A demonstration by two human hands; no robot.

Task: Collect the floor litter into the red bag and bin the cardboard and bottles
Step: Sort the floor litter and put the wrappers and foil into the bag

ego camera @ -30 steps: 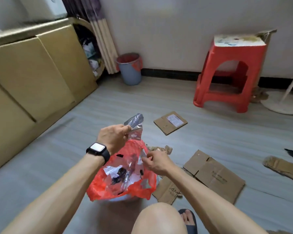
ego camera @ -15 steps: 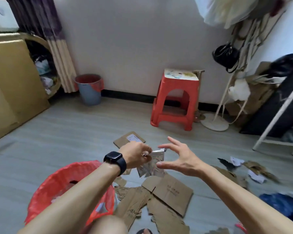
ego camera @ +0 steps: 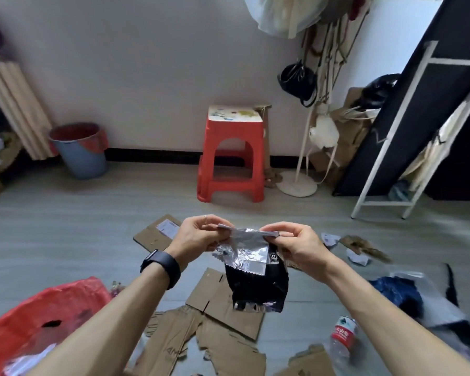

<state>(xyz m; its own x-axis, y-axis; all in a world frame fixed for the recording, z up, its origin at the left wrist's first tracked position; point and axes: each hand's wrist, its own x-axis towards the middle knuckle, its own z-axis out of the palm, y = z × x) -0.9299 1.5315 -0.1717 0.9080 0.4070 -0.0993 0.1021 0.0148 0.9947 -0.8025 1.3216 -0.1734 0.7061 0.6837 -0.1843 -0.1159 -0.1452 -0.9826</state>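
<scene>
1. Red bag (ego camera: pixel 36 318) sits on the floor at lower left, close to the left forearm, handy for litter.
2. Flattened cardboard (ego camera: pixel 217 302) and a plastic bottle (ego camera: pixel 343 335) lie on the floor under the arms, not yet binned.
3. Left hand (ego camera: pixel 198 237) and right hand (ego camera: pixel 296 245) each pinch the top edge of a foil wrapper (ego camera: pixel 251 256) between thumb and fingers. It hangs taut above the cardboard, probably being flattened for bagging.
4. Bin (ego camera: pixel 79 158) stands against the far wall, well apart.
</scene>
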